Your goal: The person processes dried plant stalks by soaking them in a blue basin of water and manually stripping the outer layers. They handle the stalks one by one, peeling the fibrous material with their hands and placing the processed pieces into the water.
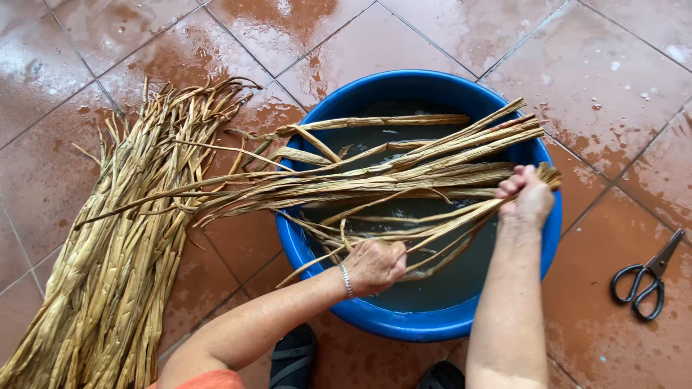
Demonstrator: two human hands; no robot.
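Dried reed strips [404,184] are gripped by both closed hands, the left hand [375,265] near their middle and the right hand [530,196] at their ends. They are held over a blue basin [432,328] of water beneath the hands. A reed pile [122,245] is laid left of the left hand; scissors [645,277] are laid right of the right hand.

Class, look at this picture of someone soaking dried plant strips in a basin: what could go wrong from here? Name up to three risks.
1. The floor tiles look wet, so slipping is possible.
2. The long dried strips held by the right hand and left hand overhang the blue basin; pulling might tip water out.
3. The scissors lie on the floor, where someone may step on them.
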